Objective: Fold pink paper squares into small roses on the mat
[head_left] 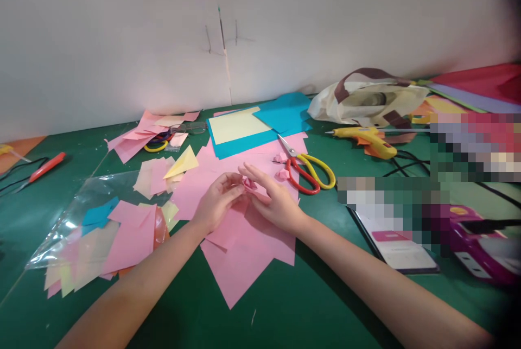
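My left hand point(217, 203) and my right hand point(273, 201) meet over a pile of pink paper sheets point(244, 251) in the middle of the green table point(317, 305). Between their fingertips they pinch a small folded pink paper piece point(249, 182). The fingers of both hands are curled around it. Two more small folded pink pieces point(281, 166) lie just beyond my right hand, next to the scissors with red and yellow handles point(307, 171).
Blue and pale yellow sheets point(248, 129) lie at the back. A clear plastic bag with coloured paper point(93, 229) is on the left, a yellow glue gun point(368, 139) and a cloth bag point(366, 102) on the right. A red-handled tool point(46, 167) lies far left.
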`<act>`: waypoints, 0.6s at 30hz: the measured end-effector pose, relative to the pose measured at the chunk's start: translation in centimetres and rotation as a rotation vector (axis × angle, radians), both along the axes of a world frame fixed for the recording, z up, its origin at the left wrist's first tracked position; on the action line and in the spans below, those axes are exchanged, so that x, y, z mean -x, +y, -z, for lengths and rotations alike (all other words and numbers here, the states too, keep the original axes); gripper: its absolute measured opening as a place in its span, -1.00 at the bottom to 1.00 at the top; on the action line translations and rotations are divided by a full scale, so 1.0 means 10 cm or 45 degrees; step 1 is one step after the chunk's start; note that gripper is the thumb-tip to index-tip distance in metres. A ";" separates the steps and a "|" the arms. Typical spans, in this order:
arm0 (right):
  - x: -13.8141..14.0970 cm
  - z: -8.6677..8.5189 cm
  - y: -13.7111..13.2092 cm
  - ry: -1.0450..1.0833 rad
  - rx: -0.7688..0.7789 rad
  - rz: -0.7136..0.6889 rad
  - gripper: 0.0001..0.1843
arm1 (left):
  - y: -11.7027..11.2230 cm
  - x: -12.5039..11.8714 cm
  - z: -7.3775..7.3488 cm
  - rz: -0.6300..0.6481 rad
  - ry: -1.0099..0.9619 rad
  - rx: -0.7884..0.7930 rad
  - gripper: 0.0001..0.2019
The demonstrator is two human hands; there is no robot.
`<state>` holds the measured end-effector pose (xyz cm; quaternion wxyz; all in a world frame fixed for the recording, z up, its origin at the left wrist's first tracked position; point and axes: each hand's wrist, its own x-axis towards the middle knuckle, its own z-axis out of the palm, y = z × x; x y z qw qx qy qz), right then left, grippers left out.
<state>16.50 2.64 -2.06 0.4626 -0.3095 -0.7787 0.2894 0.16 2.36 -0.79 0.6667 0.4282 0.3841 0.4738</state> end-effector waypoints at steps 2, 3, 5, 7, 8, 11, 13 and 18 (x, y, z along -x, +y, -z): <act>-0.01 -0.01 0.00 0.050 0.044 -0.033 -0.34 | 0.00 0.00 -0.02 0.014 -0.054 0.047 -0.87; -0.01 -0.02 0.00 0.080 0.068 -0.045 -0.35 | 0.01 0.00 -0.03 0.014 -0.068 0.062 -0.86; -0.01 -0.02 0.00 0.152 0.114 -0.055 -0.40 | 0.02 0.01 -0.04 0.019 -0.088 0.075 -0.86; 0.00 -0.01 0.01 0.243 0.151 -0.053 -0.43 | 0.02 0.01 -0.03 0.036 -0.101 0.075 -0.86; 0.00 0.00 0.01 0.287 0.164 -0.048 -0.44 | 0.02 0.01 -0.03 0.044 -0.103 0.074 -0.86; 0.01 0.00 0.02 0.336 0.175 -0.027 -0.45 | 0.01 0.01 -0.02 0.042 -0.101 0.076 -0.86; 0.00 -0.01 0.03 0.278 0.138 0.035 -0.52 | 0.01 0.01 -0.03 0.023 -0.096 0.068 -0.86; -0.02 -0.08 0.05 0.126 0.083 0.141 -0.71 | 0.01 0.00 -0.03 -0.011 -0.077 0.057 -0.85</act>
